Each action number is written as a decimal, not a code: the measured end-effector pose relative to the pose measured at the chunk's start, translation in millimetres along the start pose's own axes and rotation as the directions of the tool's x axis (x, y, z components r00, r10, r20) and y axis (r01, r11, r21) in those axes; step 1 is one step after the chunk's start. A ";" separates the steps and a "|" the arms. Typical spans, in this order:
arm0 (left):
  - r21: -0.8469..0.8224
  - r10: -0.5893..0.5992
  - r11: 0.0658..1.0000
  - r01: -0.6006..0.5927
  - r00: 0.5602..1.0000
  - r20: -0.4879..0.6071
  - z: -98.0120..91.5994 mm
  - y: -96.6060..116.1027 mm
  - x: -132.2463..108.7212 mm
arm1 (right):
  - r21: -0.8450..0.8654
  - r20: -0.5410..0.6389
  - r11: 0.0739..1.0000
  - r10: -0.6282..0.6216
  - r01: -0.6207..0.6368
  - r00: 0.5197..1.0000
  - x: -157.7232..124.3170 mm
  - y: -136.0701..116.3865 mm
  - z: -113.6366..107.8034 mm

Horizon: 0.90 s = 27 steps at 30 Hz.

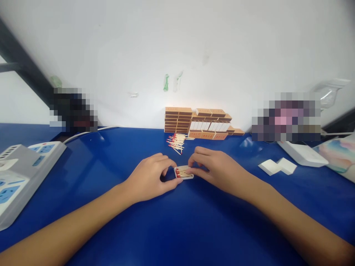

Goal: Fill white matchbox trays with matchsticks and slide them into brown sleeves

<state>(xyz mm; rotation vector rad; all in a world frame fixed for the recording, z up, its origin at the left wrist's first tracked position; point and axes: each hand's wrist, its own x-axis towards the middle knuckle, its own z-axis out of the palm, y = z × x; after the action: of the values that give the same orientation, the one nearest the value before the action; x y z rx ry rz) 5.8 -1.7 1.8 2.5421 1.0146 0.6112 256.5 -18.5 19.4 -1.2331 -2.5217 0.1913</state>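
Note:
A small white matchbox tray (192,177) lies on the blue table, with several red-tipped matches (181,173) inside. My left hand (152,177) grips the tray's left end between thumb and forefinger. At the right end, the thumb and bent forefinger of my right hand (212,164) reach into the tray and close on the matches there; the exact grip is partly hidden by the fingers. Beyond the tray sits a loose pile of matches (176,142), most of their red heads towards the left.
Stacked brown matchboxes (177,120) and a row of upright white trays (209,126) stand against the wall. Two white folded pieces (273,167) and a white box-like object (305,153) lie right. A grey power strip (24,177) is at left.

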 end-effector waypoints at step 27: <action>0.107 0.080 0.991 -0.084 0.996 0.036 -0.6 0.6 0.2 | 0.021 0.124 0.999 -0.047 0.045 0.991 0.5 -10.0 -1.1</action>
<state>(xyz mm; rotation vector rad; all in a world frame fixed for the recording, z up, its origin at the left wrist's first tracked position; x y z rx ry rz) 6.0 -1.9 2.6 2.6911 0.9614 0.5499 249.2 -24.3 23.2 -1.1890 -2.6453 0.2882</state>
